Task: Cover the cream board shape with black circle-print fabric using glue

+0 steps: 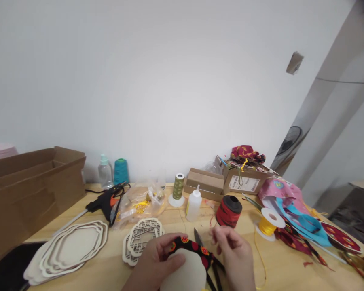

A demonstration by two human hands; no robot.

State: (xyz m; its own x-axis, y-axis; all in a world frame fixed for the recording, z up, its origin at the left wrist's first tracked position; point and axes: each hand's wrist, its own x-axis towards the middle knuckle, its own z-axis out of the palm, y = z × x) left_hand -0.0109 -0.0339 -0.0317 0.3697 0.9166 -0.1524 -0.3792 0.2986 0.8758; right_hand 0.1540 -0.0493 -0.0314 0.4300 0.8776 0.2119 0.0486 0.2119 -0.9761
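Note:
My left hand [157,260] grips a pale flat board [185,275] whose upper edge is wrapped in black fabric with red and orange flowers [191,245]; its thumb lies across the board. My right hand [235,254] is just to the right, fingers curled in a pinch near the fabric's end and beside black-handled scissors [214,270], whose blade tip [197,236] pokes up between the hands. What the right fingers pinch is too small to make out.
Wooden table [291,270] with stacked lattice cut-outs [144,238], pale frame shapes [69,250], a glue gun [107,202], a white glue bottle [194,204], red-black spool [229,210], yellow cord spool [268,224], green spool [178,188], cardboard boxes [27,190], fabric scraps [294,214] at right.

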